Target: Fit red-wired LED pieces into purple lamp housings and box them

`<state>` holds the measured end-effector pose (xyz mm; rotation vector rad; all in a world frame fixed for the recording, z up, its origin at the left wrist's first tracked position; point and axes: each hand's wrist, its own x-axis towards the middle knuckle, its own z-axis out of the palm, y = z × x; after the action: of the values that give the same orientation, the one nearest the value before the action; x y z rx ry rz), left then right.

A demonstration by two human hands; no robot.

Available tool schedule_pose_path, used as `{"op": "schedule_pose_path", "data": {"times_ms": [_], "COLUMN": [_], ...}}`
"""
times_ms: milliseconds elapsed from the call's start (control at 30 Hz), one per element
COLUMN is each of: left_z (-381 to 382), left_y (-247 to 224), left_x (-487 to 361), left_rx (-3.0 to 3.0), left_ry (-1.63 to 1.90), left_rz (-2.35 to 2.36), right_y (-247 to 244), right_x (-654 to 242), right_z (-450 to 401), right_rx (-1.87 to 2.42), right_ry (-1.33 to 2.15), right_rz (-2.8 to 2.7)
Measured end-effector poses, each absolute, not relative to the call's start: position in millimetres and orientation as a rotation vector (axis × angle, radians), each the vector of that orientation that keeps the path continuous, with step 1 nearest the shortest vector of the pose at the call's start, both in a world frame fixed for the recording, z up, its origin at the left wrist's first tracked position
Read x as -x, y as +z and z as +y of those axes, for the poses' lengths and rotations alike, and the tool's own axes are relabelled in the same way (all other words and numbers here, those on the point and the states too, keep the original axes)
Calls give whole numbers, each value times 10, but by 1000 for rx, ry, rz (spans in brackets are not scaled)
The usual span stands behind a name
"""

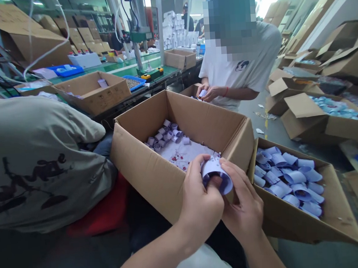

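Both my hands hold one pale lavender plastic cylinder over the near right edge of a large cardboard box. My left hand grips it from the left, its thumb pushed into the open end that faces me. On the other side, the fingers of my right hand curl around the wall. Small darker parts show at the cylinder's far rim, too small to name. Inside the box, several similar short cylinders are heaped in the far left part, beside a white sheet with small red and dark bits.
A second carton at my right holds many larger lavender cylinders. Across the box a co-worker handles a similar part. Another person's back is close on my left. A green workbench with a press stands behind.
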<state>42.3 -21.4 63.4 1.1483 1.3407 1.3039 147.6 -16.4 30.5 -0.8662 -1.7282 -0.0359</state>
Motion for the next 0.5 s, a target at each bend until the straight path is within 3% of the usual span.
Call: {"op": "schedule_pose_path", "data": {"times_ms": [500], "left_z": [54], "left_y": [715], "left_x": [-306], "left_rx": [-770], "left_ry": [1147], "left_rz": [1060], "right_y": [127], "right_x": [-1519], "right_z": [-77], "right_rx": [885], "right_ry": [-102], "right_rz": [-1765]}}
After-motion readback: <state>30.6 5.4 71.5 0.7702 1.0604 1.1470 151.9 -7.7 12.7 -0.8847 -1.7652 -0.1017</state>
